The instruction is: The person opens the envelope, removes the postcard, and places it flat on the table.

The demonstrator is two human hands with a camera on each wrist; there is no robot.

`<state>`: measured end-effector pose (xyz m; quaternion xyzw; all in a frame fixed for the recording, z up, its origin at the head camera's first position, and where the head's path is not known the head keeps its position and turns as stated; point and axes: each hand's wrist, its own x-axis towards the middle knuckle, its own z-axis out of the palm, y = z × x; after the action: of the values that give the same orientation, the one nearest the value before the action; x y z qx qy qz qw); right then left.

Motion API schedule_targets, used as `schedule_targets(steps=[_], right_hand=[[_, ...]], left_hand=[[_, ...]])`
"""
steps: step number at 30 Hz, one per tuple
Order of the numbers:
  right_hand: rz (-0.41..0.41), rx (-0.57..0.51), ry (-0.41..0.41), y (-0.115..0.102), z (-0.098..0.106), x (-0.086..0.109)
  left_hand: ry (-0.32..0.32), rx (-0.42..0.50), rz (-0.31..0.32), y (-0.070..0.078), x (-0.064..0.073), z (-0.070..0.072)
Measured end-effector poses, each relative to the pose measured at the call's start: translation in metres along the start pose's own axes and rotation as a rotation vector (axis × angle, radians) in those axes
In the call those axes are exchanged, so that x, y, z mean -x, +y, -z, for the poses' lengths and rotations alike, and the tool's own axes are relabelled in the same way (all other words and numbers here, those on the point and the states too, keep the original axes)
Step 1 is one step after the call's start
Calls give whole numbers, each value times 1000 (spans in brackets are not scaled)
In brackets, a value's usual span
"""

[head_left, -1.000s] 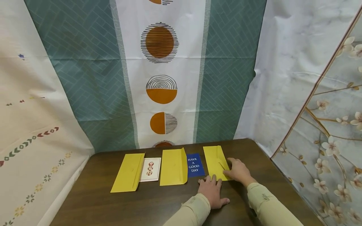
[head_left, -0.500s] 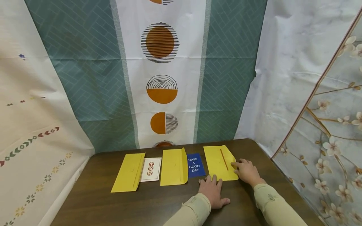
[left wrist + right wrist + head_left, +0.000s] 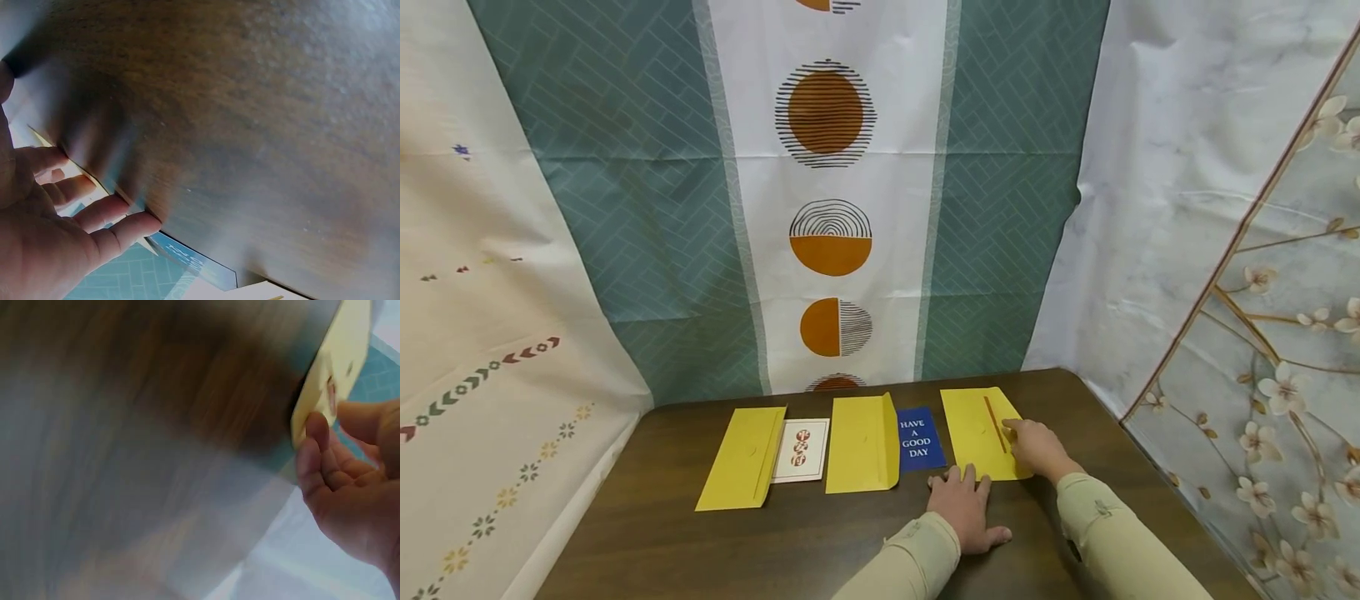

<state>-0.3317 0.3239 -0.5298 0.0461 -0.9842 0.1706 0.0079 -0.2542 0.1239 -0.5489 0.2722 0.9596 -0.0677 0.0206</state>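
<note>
My right hand (image 3: 1037, 450) rests on the right-hand yellow envelope (image 3: 972, 437), its fingertips at a narrow reddish-brown strip (image 3: 993, 419) along the envelope. The flap lies unfolded to the right, partly under that hand. In the right wrist view, the index finger (image 3: 359, 419) reaches to the envelope (image 3: 340, 356) while the other fingers bend loosely; no pinch is plain. My left hand (image 3: 962, 512) lies spread on the table, its fingertips at the envelope's near left corner and just below a blue card (image 3: 921, 437) reading "HAVE A GOOD DAY".
Left of the blue card lies a second yellow envelope (image 3: 859, 446), its flap slightly raised. Farther left are a white card with red print (image 3: 800, 450) and a third yellow envelope (image 3: 741, 458). The brown table (image 3: 760, 550) backs onto a patterned cloth (image 3: 842, 192).
My right hand has swung the right envelope's flap out to the right, baring the reddish-brown strip, then moved back left onto that strip. The left hand has stayed in place.
</note>
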Motion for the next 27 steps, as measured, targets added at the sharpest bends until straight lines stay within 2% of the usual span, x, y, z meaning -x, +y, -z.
schedule_targets(steps=[4, 9, 12, 16, 23, 27], right_hand=[[-143, -298, -3, -8, 3, -2], [-317, -749, -85, -9, 8, -2], [-383, -911, -130, -6, 8, -2], [-408, -968, -148, -2, 4, -1], [-404, -823, -121, -3, 3, 1], [-407, -804, -85, -3, 2, 1]], left_hand=[[-19, 26, -3, 1, 1, 3], [-33, 36, 2, -1, 1, 3], [-35, 40, 4, -1, 1, 3], [-29, 35, 12, 0, 0, 2], [-46, 32, 43, 3, -1, 3], [-60, 53, 56, 5, 0, 4]])
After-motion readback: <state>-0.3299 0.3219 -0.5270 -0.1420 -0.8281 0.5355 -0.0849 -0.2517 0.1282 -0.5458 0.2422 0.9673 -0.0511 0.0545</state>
